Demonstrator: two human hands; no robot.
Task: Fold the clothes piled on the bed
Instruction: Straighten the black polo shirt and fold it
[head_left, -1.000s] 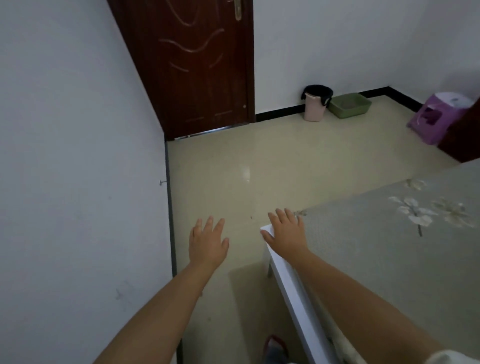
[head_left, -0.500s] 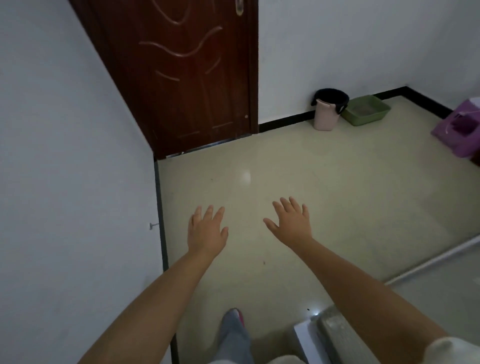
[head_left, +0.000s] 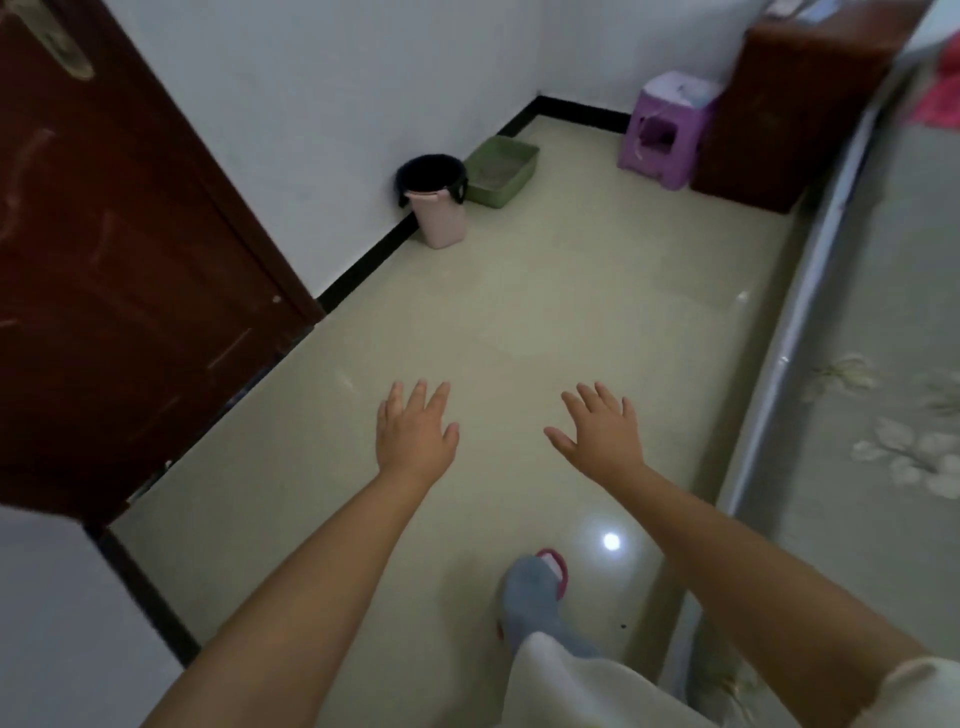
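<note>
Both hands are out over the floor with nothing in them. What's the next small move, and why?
Probably turn right toward the bed: the left hand and right hand hover open over bare floor, and red fabric, possibly the clothes, shows at the bed's far end.

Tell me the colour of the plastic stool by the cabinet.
Purple; the stool shows clearly in the head view, its only view.

Bin (head_left: 435, 200) beside tray (head_left: 501, 170) (against the wall), stool (head_left: 670, 130) right, bed (head_left: 878, 415) rightmost.

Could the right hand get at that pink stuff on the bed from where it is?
Probably not yet. The right hand is open over the floor, and the pink cloth lies far up the bed; nothing blocks the way.
</note>
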